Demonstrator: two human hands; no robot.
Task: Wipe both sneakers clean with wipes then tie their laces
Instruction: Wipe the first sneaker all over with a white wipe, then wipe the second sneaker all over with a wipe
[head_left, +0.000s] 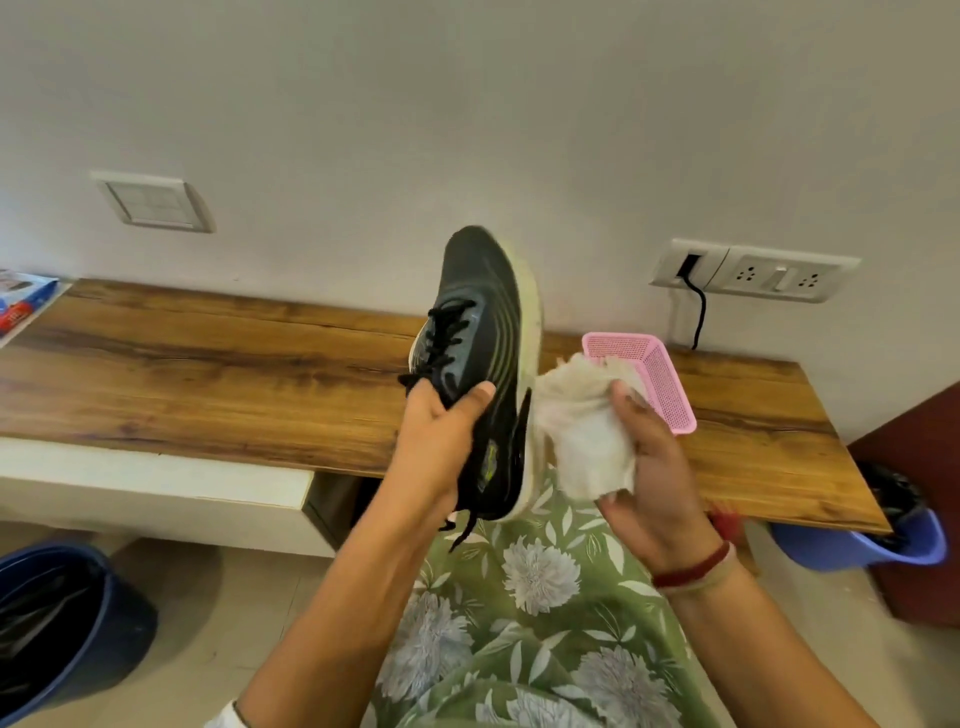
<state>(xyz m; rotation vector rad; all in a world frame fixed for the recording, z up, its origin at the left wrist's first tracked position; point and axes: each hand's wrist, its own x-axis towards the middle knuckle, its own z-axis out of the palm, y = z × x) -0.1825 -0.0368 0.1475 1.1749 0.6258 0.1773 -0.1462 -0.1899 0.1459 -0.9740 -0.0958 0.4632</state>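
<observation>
Above the wooden desk (208, 364) I see a black sneaker (483, 312) held up in the air, toe pointing up toward the wall and its pale sole turned to the right. The left hand (441, 436) grips it at the heel end, with the thumb curled across the collar; the other fingers are hidden behind the shoe. The black laces (441, 338) are loose, and one end dangles below the heel.

The right hand (654, 467) holds a crumpled white wipe (582, 431) just beside the sole, pinned by the thumb on top and with the fingers folded under it. The wipe's left edge reaches the midsole, but blur keeps me from telling whether they touch.

A pink mesh basket (660, 384) sits on the desk behind the wipe. A black cable (698, 312) hangs from the wall socket (774, 278), and a switch plate (153, 200) is on the wall to the left. A dark blue bin (62, 623) stands on the floor at lower left and a lighter blue bucket (883, 540) at the desk's right end. A printed packet (21, 304) lies at the desk's far left edge.
</observation>
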